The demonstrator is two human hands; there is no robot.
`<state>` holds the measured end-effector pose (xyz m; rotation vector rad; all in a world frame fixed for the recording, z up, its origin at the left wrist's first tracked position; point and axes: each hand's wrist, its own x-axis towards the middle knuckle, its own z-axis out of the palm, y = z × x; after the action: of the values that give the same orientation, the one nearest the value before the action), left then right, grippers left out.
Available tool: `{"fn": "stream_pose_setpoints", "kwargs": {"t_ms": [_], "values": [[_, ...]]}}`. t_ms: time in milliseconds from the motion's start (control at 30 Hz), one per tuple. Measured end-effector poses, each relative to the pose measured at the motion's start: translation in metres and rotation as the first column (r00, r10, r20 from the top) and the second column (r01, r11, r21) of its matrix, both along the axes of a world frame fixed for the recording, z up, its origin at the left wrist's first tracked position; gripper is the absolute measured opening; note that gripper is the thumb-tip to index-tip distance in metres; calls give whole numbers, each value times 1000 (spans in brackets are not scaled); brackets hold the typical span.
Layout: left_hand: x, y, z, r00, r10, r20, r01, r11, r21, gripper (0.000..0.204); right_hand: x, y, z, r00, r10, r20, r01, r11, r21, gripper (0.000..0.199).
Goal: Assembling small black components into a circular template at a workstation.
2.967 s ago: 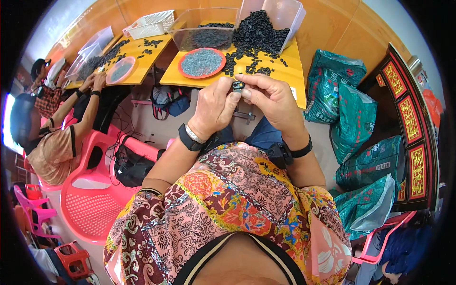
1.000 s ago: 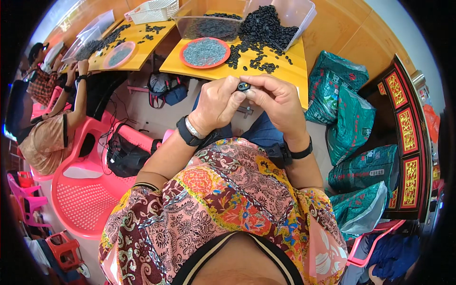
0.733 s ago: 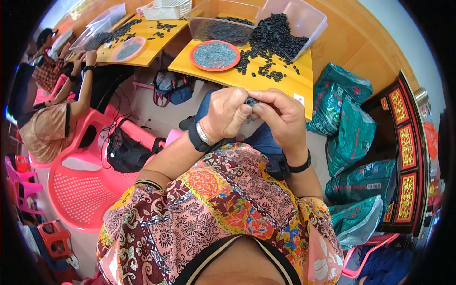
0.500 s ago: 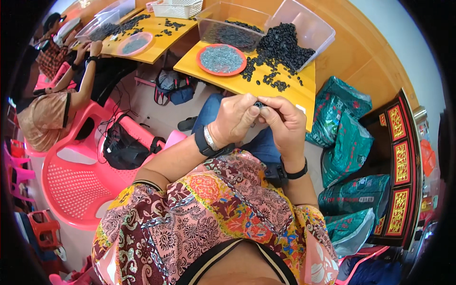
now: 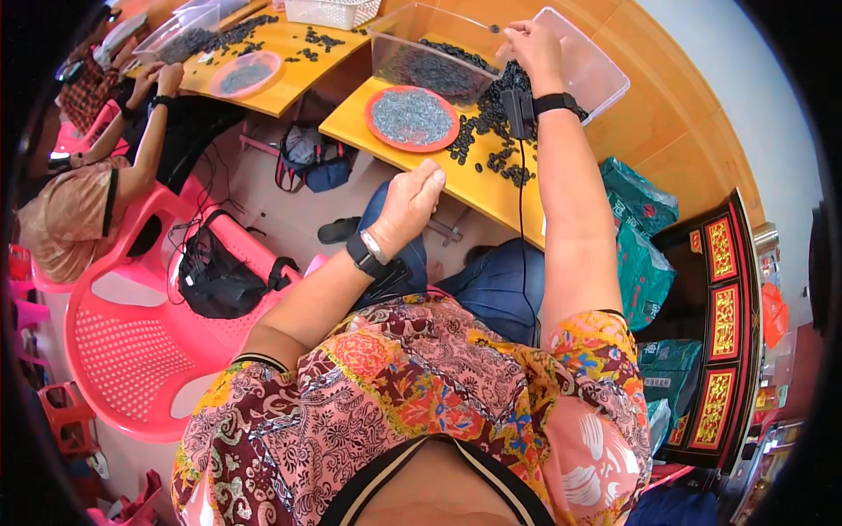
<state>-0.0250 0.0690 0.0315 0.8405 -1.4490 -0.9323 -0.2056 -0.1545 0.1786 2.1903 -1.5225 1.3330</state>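
My right hand (image 5: 537, 51) is stretched out over the right rim of a clear plastic bin (image 5: 386, 57), its fingers pinched together. A small black piece (image 5: 495, 29) shows right at the fingertips. Black oval pieces (image 5: 438, 77) lie inside that bin. More black pieces (image 5: 491, 156) are spread over the yellow table (image 5: 351, 123), partly hidden by my right wrist. My left hand (image 5: 408, 209) is curled closed in front of the table's near edge; whatever it holds is hidden. Beyond it sits a red-rimmed plate (image 5: 373, 131) heaped with small silvery metal parts (image 5: 412, 117).
A second clear bin (image 5: 605, 83) lies tipped at the table's right end. Green sacks (image 5: 645, 272) stand on the right beside a dark carved cabinet (image 5: 721, 324). On the left are a pink chair (image 5: 123, 351) with a black bag (image 5: 219, 276) and a person (image 5: 79, 206) at another table.
My hands, together around a small dark piece before, have parted. The right has swung up and forward over the bin; the left has moved slightly left and closed.
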Motion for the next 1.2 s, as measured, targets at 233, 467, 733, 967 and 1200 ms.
{"fn": "stream_pose_setpoints", "kwargs": {"t_ms": [233,467,733,967,1200], "values": [[9,-15,-21,997,70,19,-71,995,76,25,-28,39,-69,991,133,-6,-116,882,456,17],[-2,-16,-34,991,72,111,-67,997,-46,22,-98,53,-144,991,-51,-122,116,776,620,17],[-5,-8,-30,965,116,236,-94,991,-100,16,-57,39,-166,842,-86,-533,463,622,631,28],[-4,-5,-26,957,109,267,-81,990,-112,17,-59,36,-176,901,-78,-426,327,767,552,17],[-4,-14,-28,960,116,255,-89,990,-113,17,-103,34,-166,994,-111,21,74,781,620,17]]}}
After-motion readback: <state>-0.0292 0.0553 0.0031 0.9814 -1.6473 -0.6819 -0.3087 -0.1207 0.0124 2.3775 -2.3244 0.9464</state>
